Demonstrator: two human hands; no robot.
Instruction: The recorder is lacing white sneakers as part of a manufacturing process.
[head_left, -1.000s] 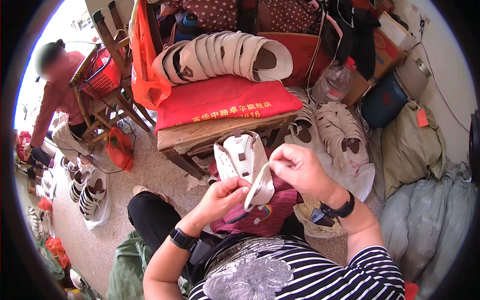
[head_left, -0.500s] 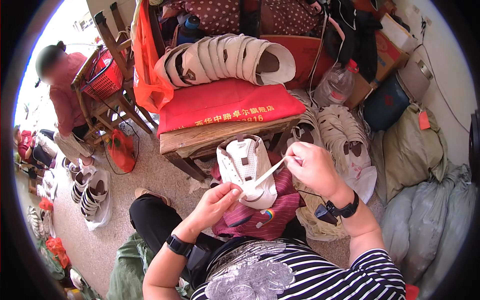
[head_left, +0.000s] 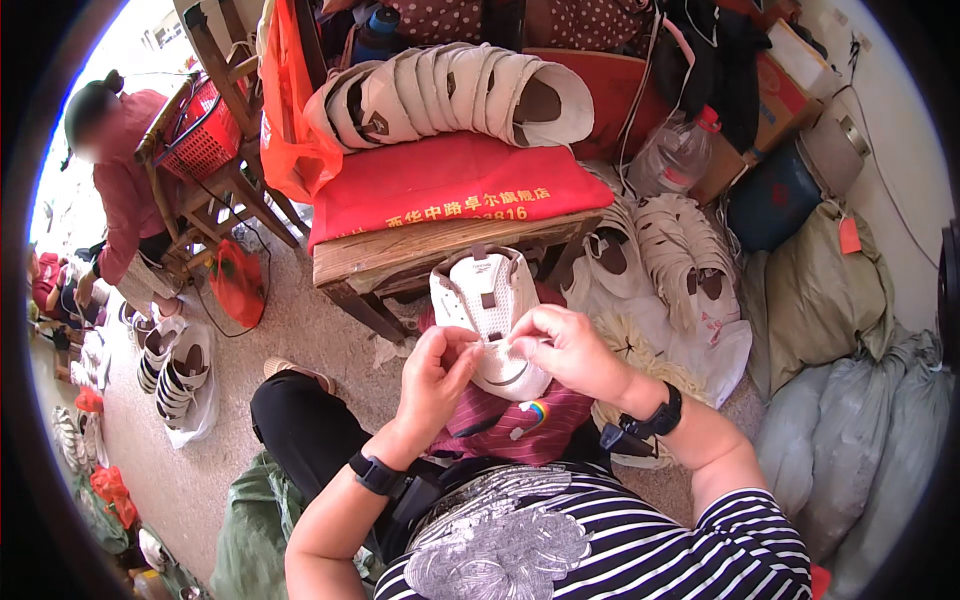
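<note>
Your L hand (head_left: 430,378) & R hand (head_left: 578,352), fingertips bunched (can't tell if gripping), are at mid cream shoe upper (head_left: 492,318) on maroon cloth (head_left: 474,416): prob. light, soft, best held by side edges.

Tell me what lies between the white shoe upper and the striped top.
Head view: maroon cloth lies between the white shoe upper and the striped top.

The near shoe upper (head_left: 497,290) is off-white with brown trim, above a maroon, thin-striped cloth (head_left: 470,415) showing a small rainbow (head_left: 537,412). Nearest, I see a shirt (head_left: 640,520) striped black and white, with a grey floral print (head_left: 510,555). On the brown desk (head_left: 440,248), a bright red cloth (head_left: 400,185) carries yellow lettering (head_left: 470,205) beneath cream uppers (head_left: 430,95). Far back, maroon fabric (head_left: 440,18) wears pale polka dots; right, an olive sack (head_left: 830,300); left, a red basket (head_left: 203,140).
</note>
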